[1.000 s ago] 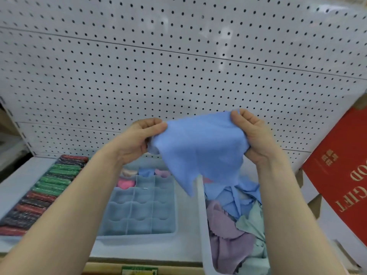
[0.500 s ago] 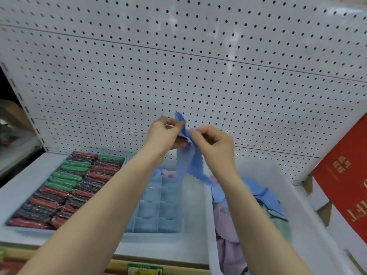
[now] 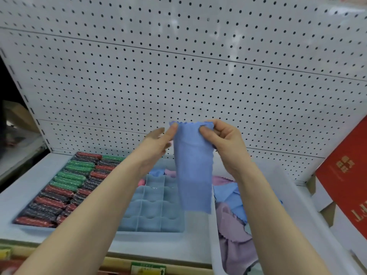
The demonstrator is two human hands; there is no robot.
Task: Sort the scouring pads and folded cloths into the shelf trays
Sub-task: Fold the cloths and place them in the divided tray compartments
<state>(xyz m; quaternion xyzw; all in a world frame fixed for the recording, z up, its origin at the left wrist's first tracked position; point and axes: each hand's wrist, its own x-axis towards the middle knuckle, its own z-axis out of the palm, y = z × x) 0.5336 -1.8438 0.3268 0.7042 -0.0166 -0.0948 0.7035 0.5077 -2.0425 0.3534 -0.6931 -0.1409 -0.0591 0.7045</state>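
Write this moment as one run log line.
hands: left, right pinch blue cloth top | cloth: hanging, folded | divider tray: mostly empty

a plain blue cloth (image 3: 192,171), red, green and black speckled scouring pads (image 3: 65,185), a white pegboard (image 3: 178,66) dotted black.

You are standing at a shop shelf: pegboard (image 3: 178,76) is rising at twelve o'clock, a price label (image 3: 148,269) is showing at six o'clock.
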